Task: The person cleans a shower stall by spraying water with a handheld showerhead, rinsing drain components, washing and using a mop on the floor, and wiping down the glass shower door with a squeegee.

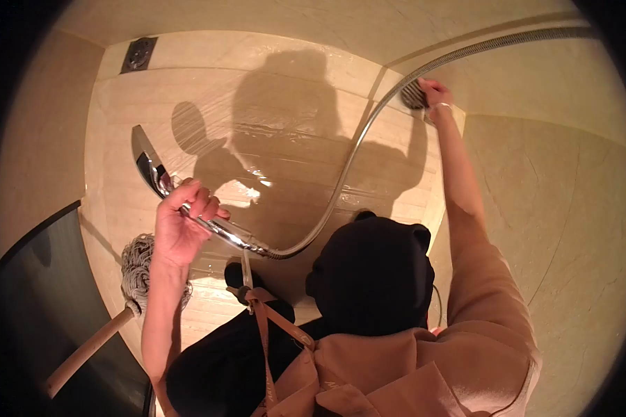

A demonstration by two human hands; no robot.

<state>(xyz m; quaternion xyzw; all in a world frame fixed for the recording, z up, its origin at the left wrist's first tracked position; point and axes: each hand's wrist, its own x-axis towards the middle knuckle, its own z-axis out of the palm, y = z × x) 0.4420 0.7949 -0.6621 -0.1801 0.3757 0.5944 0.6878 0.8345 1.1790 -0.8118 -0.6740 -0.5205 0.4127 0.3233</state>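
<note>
My left hand [181, 226] is wrapped round the chrome handle of a shower head [149, 167], whose head points up and to the left. Fine streams of water spray from it over the wet beige floor [278, 132]. A ribbed metal hose [348, 160] runs from the handle's end in a curve to the upper right. At the far right edge of the floor, my right hand [435, 96] has its fingers closed at the rim of a dark round striped object [413, 96]. Whether that object is lifted off the floor is unclear.
On the left a grey string mop [138, 267] with a wooden handle [90, 351] lies near my left forearm. A square drain [139, 55] sits in the upper left floor corner. Stone walls [549, 187] rise close on the right. A strap [263, 347] hangs near my clothing.
</note>
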